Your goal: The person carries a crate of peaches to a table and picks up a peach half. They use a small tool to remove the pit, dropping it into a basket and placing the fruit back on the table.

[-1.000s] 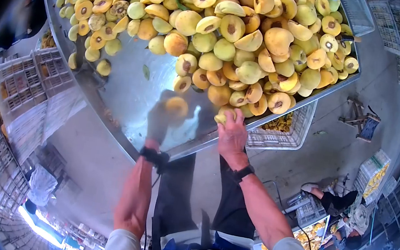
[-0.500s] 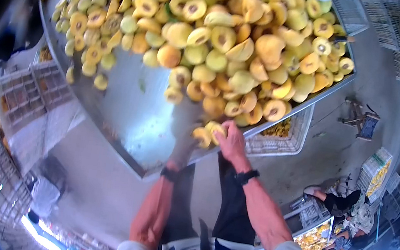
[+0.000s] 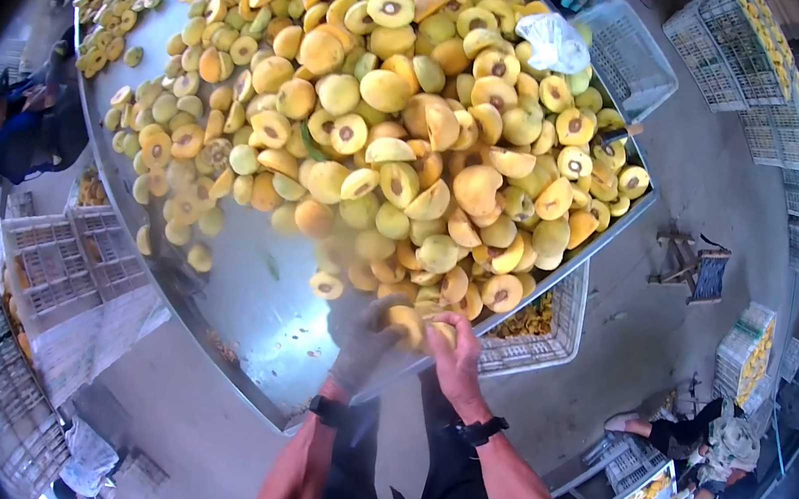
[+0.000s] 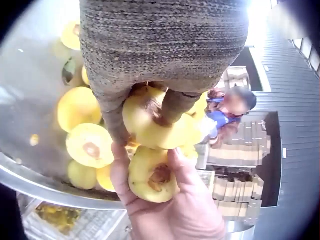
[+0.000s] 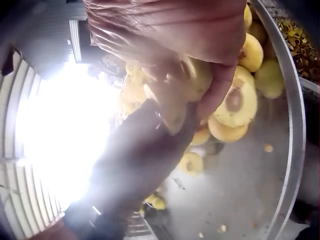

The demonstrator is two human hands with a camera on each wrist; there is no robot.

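My left hand (image 3: 363, 338), in a grey knit glove, grips a yellow peach half (image 4: 145, 120) with its brown pit hollow facing the left wrist camera. Just below it in that view, my bare right hand (image 4: 175, 217) pinches another peach half (image 4: 152, 175) between thumb and fingers, its brown centre showing. The two halves are right beside each other. Both hands meet over the near edge of a metal table (image 3: 277, 334), close in front of a big heap of halved peaches (image 3: 383, 146). In the right wrist view, glare and blur partly hide the left hand (image 5: 145, 150).
Below the table's right edge stands a white crate (image 3: 567, 322) with cut pieces inside. A plastic bag (image 3: 553, 43) lies on the heap's far side. Stacked crates (image 3: 84, 269) stand at left, a small stool (image 3: 695, 268) at right. Another person (image 3: 727, 444) sits at lower right.
The left hand, earlier apart at the left over bare metal with a peach half, has come right to meet the right hand. The head view has shifted, showing more of the heap.
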